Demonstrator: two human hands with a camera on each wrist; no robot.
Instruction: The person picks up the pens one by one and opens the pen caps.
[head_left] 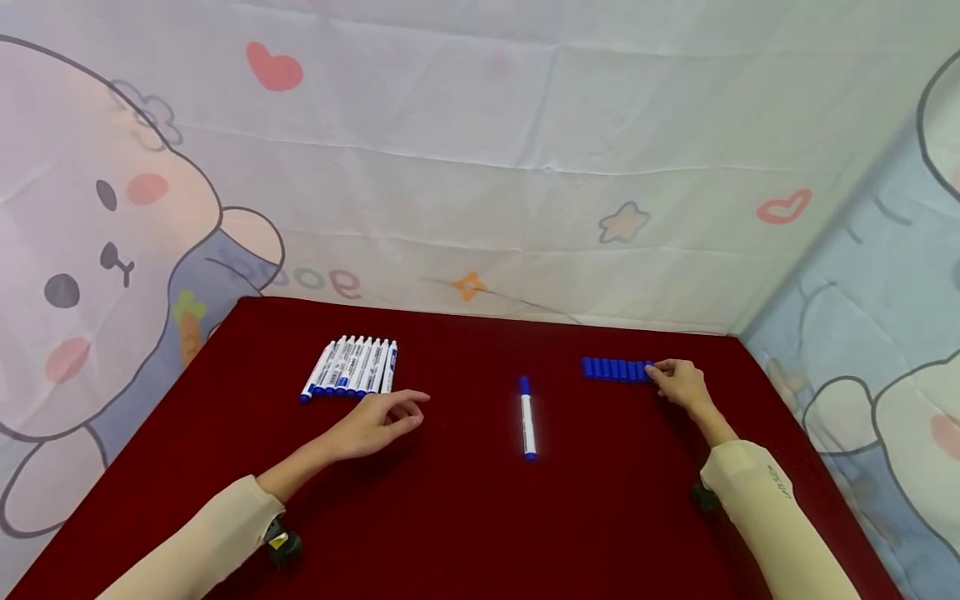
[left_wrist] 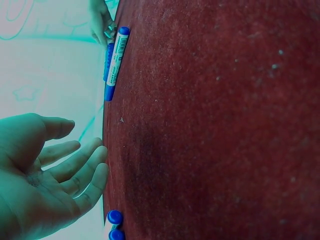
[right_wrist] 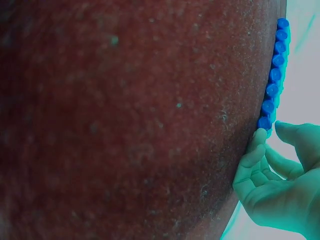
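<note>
Toward the right of the dark red table, a row of blue marker caps [head_left: 613, 369] lies side by side. My right hand [head_left: 681, 384] is at the row's right end, with thumb and fingertips at the last blue cap [right_wrist: 264, 123]. It seems to pinch that cap, though the contact is partly hidden. My left hand [head_left: 378, 425] is held over the table with relaxed fingers and nothing in it. Just behind it is a row of white markers [head_left: 358, 367] with blue ends. Between the hands lies one white marker [head_left: 528, 425] with its blue cap on.
The dark red cloth [head_left: 465, 517] covers the table. A pale printed curtain [head_left: 480, 150] hangs behind the back edge, and another printed cloth [head_left: 847, 317] hangs on the right side.
</note>
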